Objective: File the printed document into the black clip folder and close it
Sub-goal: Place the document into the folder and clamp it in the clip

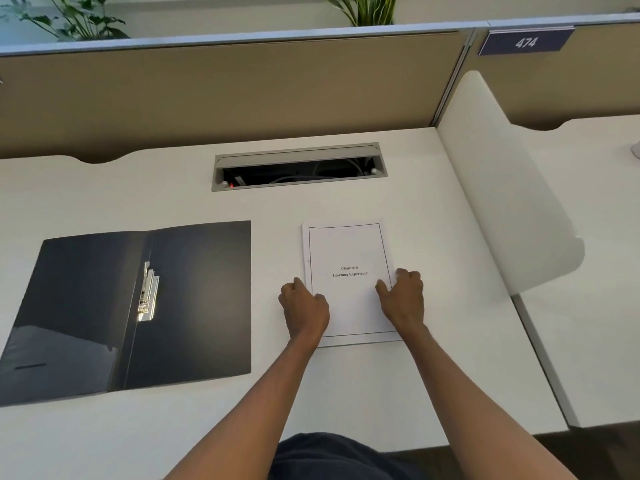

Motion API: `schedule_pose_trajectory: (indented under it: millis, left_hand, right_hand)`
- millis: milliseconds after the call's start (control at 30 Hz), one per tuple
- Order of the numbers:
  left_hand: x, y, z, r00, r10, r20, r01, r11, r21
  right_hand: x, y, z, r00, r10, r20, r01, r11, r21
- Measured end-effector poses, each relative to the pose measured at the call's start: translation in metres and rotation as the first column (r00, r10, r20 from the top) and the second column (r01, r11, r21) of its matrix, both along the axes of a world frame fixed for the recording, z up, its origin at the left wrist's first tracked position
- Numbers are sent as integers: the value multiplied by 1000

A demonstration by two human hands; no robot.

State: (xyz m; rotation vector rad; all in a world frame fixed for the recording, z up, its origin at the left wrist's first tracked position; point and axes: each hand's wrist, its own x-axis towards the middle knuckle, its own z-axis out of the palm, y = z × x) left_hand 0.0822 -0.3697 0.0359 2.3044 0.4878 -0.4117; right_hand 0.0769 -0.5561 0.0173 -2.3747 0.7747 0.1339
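Printed document (349, 282) flat on white desk (346, 393), just right of centre, cover page up, reading "Chapter 6 / Learning Experience" inside a ruled border. Several sheets stacked; left edges slightly fanned.

Left hand (304, 306) at the document's 8 o'clock edge, fingers curled, knuckles up, touching the paper's left margin. Right hand (403, 299) at the 4 o'clock edge, thumb lying on the page, fingers curled over the right margin. Both loosely bent against the stack's sides; whether fingertips reach under the sheets, cannot tell. Document not lifted.

Black clip folder (194, 299) at 9 o'clock from the document, well apart, lying open and flat, both covers spread. Metal clip (148, 292) just right of the spine fold; raised or pressed down, cannot tell.

Open cable tray (299, 168) recessed in desk at 12 o'clock from the document, cables visible inside. Beige partition (242, 91) behind; number plate "474" (526, 42) at 1 o'clock. White side divider (502, 188) at 3 o'clock.
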Motion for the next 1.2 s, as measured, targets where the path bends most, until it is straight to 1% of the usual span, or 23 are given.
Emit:
schedule_pose_trajectory:
  millis: [67, 167, 300, 400, 500, 567, 767, 867, 967, 1200]
  left_hand:
    - [-2, -8, 0, 1000, 25, -5, -25, 1000, -11]
    - [-1, -20, 2, 997, 76, -21, -77, 997, -20]
    - [7, -26, 5, 973, 219, -68, -224, 970, -95]
    - [18, -19, -1, 939, 316, -132, -337, 922, -188]
    - [28, -9, -4, 913, 366, -180, -406, 850, -335]
    - [33, -3, -7, 916, 345, -204, -400, 819, -411]
    - [34, 22, -8, 933, 277, -230, -358, 783, -510]
    - [32, 33, -17, 919, 288, -269, -392, 726, -565]
    - [33, 41, -24, 904, 303, -303, -428, 686, -589]
    - [34, 49, -33, 922, 267, -282, -387, 685, -617]
  right_hand:
    - [0, 3, 0, 1000, 25, -3, -25, 1000, 13]
    - [0, 4, 2, 998, 64, -29, -64, 998, -13]
    - [-2, 3, 4, 989, 122, -78, -129, 987, -94]
    - [-4, 5, 3, 986, 146, -85, -157, 975, -156]
    - [-3, 6, 2, 986, 143, -81, -155, 973, -173]
    - [-3, 6, 1, 986, 144, -81, -156, 973, -172]
    - [-4, 6, -1, 987, 136, -86, -150, 973, -178]
    - [-5, 8, -1, 986, 138, -92, -153, 971, -184]
    - [-5, 10, 0, 986, 140, -91, -156, 969, -193]
    - [-7, 11, 5, 983, 156, -99, -173, 964, -204]
